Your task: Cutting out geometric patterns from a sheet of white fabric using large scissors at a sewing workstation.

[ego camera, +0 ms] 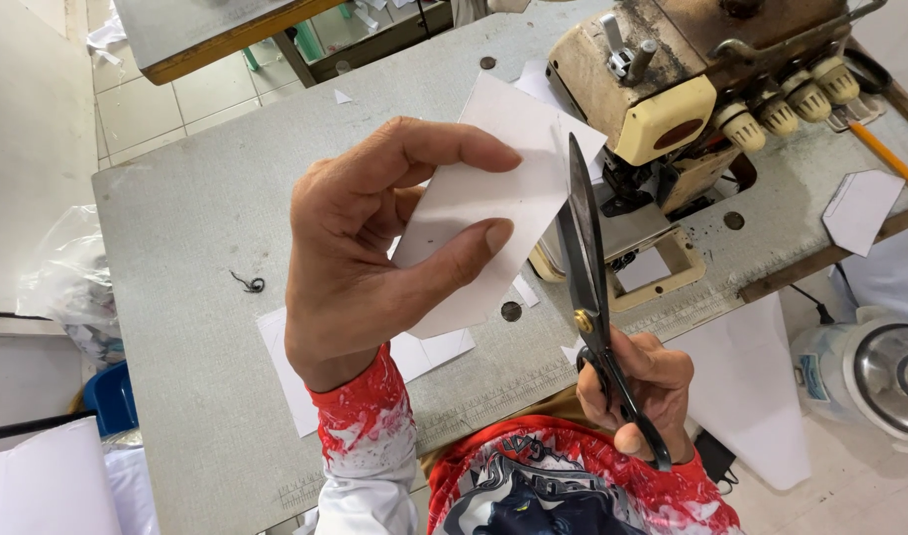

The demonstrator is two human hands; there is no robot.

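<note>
My left hand (pixel 374 248) holds a white piece of fabric (pixel 498 188) up above the table, pinched between thumb and fingers. My right hand (pixel 637 381) grips the handles of black scissors (pixel 585 248), whose blades point up and away and lie along the right edge of the white piece. The blades look nearly closed. Both sleeves are red and white.
A grey sewing table (pixel 196 228) carries an old cream overlock machine (pixel 672 89) at the back right. White cut pieces (pixel 295 372) lie on the table, another (pixel 860 208) at the right edge. A plastic bag (pixel 62 272) sits left, a pot (pixel 885 372) right.
</note>
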